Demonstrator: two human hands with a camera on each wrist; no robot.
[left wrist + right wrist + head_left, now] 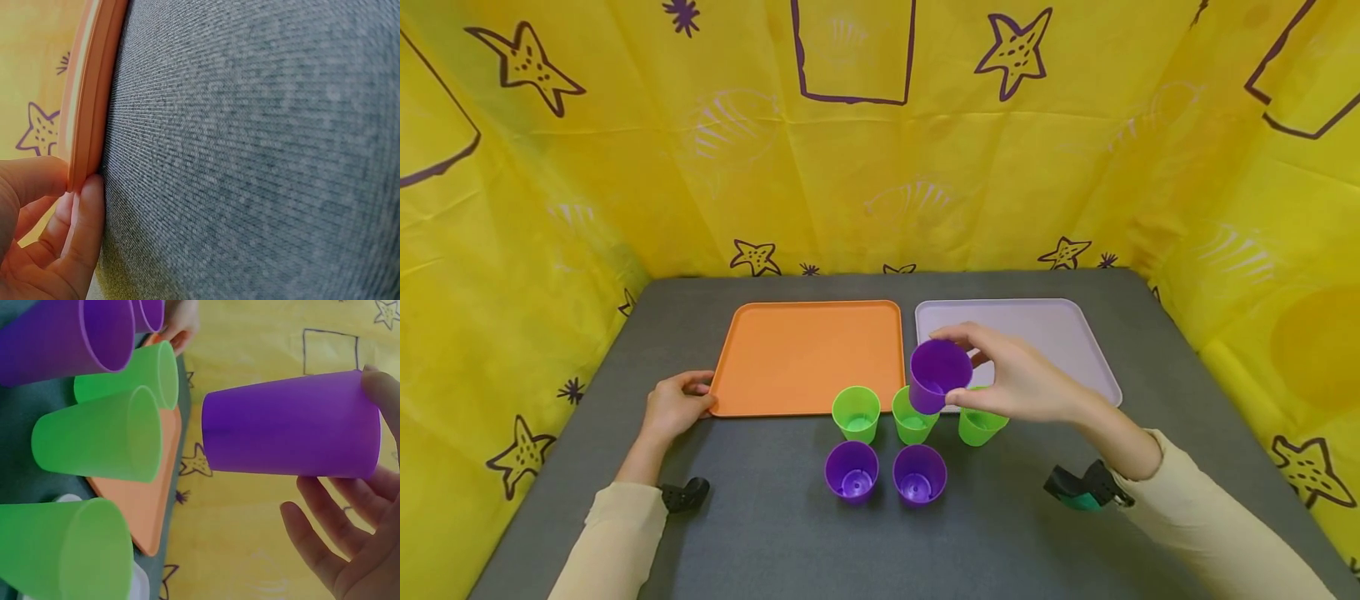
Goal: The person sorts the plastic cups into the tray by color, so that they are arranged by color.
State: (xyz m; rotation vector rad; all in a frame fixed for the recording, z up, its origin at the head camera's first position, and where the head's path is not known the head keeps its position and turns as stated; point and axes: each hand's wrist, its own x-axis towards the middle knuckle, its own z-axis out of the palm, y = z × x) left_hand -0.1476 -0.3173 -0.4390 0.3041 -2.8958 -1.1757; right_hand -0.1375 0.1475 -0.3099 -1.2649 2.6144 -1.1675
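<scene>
My right hand (pixel 1018 379) holds a purple cup (pixel 929 386) by its rim between thumb and fingers, raised above the green cups. In the right wrist view this purple cup (pixel 290 425) is lifted off the table, with the fingertips at its rim end. At the left, my left hand (pixel 676 404) pinches the near left corner of an orange tray (pixel 808 358); the left wrist view has the thumb and fingers on either side of the tray's rim (pixel 84 156). Three green cups, the left one (pixel 856 414) among them, stand in a row behind two purple cups (pixel 852 472).
A pale lilac tray (pixel 1022 312) lies right of the orange one, partly hidden behind the right hand. The dark grey table (pixel 760 525) is bordered by yellow cloth (pixel 850 183) with starfish drawings at the back and sides.
</scene>
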